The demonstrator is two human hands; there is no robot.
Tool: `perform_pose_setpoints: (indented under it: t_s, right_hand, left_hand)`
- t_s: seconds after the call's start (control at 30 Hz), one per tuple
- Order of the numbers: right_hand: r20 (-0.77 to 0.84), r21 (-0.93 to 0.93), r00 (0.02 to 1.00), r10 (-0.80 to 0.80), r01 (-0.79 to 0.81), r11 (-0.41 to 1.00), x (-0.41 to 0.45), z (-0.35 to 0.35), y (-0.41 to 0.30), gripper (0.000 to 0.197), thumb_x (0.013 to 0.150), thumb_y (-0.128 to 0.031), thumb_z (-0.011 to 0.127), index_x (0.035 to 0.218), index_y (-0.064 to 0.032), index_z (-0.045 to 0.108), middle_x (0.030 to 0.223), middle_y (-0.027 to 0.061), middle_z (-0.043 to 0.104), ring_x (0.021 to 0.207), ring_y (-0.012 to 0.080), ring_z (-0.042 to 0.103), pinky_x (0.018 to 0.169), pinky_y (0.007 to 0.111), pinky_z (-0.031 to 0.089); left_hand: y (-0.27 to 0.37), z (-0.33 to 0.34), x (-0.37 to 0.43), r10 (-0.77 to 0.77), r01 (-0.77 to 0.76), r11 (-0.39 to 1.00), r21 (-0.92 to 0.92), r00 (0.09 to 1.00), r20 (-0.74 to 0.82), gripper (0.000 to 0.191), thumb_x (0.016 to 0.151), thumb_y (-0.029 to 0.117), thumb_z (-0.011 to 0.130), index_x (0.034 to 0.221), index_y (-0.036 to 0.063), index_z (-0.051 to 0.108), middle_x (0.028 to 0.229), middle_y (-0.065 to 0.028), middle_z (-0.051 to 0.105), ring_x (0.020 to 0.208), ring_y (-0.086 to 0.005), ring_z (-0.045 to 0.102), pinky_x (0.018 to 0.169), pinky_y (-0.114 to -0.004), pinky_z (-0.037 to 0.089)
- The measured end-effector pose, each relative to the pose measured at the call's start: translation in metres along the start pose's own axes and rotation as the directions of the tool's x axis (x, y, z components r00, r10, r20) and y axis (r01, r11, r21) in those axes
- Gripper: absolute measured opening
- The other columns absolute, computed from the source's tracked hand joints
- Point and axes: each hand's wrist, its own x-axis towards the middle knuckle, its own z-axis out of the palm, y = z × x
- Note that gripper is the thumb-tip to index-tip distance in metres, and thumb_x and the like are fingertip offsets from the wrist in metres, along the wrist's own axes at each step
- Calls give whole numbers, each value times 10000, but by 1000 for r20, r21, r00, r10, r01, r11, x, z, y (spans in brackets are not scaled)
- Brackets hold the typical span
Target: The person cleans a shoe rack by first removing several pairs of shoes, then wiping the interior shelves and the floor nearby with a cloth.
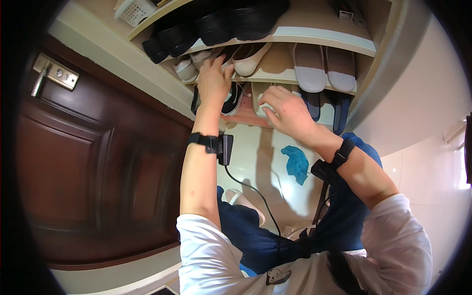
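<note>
My left hand (215, 79) reaches to the middle shelf of a shoe rack, its fingers over a shoe between the white shoes (186, 70) and a cream flat shoe (247, 63). Its fingertips are partly lost among the shoes, so its hold is unclear. My right hand (285, 107) is in front of the lower shelf, fingers bent, near a pale slipper (259, 97); whether it touches the slipper is hidden. Right of it on the middle shelf lie slippers with white toes (310, 81). Below them are dark blue slippers (341, 110). A black sneaker (233, 101) stands beside my left wrist.
Black shoes (214, 27) fill the left of the upper shelf (324, 35). A white plastic basket (135, 13) is at top left. A dark wooden door (84, 155) borders the left. On the floor lie a teal cloth (296, 164) and a black cable (258, 191).
</note>
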Motion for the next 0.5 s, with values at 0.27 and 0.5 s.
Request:
perform_pose_setpoints:
  t_s: [0.27,0.5]
  right_hand:
    - [66,-87,995,78,-72,994,0,1,8,322,775,-48,639,1090,-64,572,1053,107,558,948,323,585,776,412,502]
    - [24,-45,984,175,-174,984,11,10,13,380,793,-107,642,1166,-69,577,1068,116,551,1008,326,592,825,429,500]
  left_hand:
    - [3,21,24,-172,47,960,276,876,451,631,842,512,648,1380,221,493,1178,-148,634,1123,-324,594,971,-531,390]
    - [15,9,15,-41,-99,955,280,889,456,720,780,421,752,1412,264,446,1198,-136,624,1154,-315,578,974,-557,385]
